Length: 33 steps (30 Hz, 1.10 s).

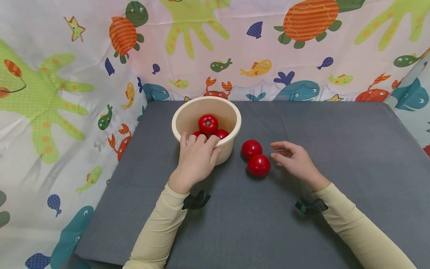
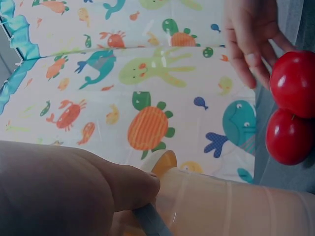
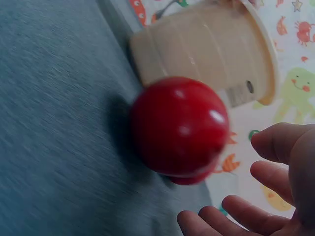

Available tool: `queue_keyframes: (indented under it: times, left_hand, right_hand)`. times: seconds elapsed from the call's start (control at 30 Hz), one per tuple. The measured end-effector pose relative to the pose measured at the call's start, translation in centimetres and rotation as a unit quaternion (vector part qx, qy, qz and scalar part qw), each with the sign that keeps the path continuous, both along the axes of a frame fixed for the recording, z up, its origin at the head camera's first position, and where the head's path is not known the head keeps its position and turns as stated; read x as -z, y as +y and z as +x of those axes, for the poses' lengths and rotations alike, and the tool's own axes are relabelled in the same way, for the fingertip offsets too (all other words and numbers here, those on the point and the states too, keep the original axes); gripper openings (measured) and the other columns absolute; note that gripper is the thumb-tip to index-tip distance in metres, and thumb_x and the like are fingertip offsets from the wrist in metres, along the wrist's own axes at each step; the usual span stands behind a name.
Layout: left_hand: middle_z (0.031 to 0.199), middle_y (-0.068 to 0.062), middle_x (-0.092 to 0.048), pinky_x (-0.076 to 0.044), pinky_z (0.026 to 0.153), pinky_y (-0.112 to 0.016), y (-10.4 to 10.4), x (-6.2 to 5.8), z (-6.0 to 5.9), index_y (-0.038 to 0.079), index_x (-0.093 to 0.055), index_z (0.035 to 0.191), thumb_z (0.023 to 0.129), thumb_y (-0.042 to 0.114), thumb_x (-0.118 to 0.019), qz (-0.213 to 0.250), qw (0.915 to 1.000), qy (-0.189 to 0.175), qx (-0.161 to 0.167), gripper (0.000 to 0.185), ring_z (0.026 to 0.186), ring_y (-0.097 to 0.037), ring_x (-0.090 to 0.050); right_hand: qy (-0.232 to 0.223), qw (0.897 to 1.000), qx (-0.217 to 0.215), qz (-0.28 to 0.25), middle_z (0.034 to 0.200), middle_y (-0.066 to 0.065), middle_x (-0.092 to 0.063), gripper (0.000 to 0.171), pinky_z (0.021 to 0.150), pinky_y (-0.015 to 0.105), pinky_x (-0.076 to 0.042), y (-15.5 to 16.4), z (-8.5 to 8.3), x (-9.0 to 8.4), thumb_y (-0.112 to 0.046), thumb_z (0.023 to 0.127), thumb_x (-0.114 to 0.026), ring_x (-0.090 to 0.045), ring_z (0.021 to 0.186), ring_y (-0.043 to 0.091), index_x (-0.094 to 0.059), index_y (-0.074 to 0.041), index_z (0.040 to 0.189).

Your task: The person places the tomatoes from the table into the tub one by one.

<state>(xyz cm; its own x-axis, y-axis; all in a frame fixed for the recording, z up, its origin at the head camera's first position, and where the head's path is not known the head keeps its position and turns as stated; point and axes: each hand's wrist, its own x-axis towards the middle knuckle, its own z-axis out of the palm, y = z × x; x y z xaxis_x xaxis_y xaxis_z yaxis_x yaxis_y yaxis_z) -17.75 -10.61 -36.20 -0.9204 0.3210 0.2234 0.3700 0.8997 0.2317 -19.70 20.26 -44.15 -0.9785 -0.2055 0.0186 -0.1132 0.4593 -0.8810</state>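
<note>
A cream bowl (image 1: 233, 116) stands at the back left of the grey mat and has several red tomatoes (image 1: 208, 124) inside. My left hand (image 1: 203, 146) grips its near rim, fingers curled over the edge and thumb on the outer wall (image 2: 221, 206). Two more red tomatoes (image 1: 251, 149) (image 1: 259, 165) lie touching on the mat to the right of the bowl. Just right of them is my right hand (image 1: 281, 151), open, fingers relaxed and a small gap away from the nearer tomato (image 3: 179, 125). It holds nothing.
The grey mat (image 1: 302, 224) covers the table. A cloth printed with sea animals (image 1: 67, 93) hangs behind it and down its left side. The mat's left edge runs close to my left forearm.
</note>
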Motion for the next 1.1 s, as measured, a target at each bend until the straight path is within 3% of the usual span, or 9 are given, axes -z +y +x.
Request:
queue_keyframes:
  times: [0.3, 0.53, 1.1]
  left_hand:
    - [0.107, -0.014, -0.067, -0.022, 0.116, -0.066, 0.1, -0.2, 0.1, 0.015, -0.065, 0.120, 0.095, 0.028, -0.067, -0.001, 1.0000, 0.002, 0.001, 0.028, 0.110, -0.037, -0.057]
    - [0.108, -0.014, -0.067, -0.022, 0.116, -0.066, 0.1, -0.1, 0.1, 0.015, -0.065, 0.119, 0.095, 0.028, -0.068, -0.003, 1.0000, 0.000, 0.000, 0.028, 0.110, -0.037, -0.057]
    - [0.107, -0.013, -0.067, -0.023, 0.116, -0.067, 0.1, -0.1, 0.1, 0.016, -0.065, 0.119, 0.095, 0.028, -0.068, -0.001, 1.0000, 0.003, 0.003, 0.027, 0.109, -0.037, -0.057]
  right_hand:
    - [-0.023, 0.999, 0.001, -0.034, 0.128, 0.026, -0.066, 0.038, 0.076, 0.024, -0.061, -1.6, 0.6, 2.0, -0.018, 0.100, -0.063, -0.067, 0.089, -0.005, -0.061, 0.001, 0.132]
    - [-0.021, 0.999, -0.003, -0.029, 0.125, 0.022, -0.067, 0.038, 0.074, 0.023, -0.060, -2.4, 0.9, 2.4, -0.022, 0.099, -0.066, -0.067, 0.090, 0.002, -0.062, -0.003, 0.132]
    - [-0.073, 0.991, -0.006, -0.109, 0.131, 0.031, -0.059, 0.040, 0.070, 0.033, -0.063, -2.2, 0.9, 2.7, -0.013, 0.100, -0.060, -0.069, 0.086, 0.006, -0.056, 0.003, 0.137]
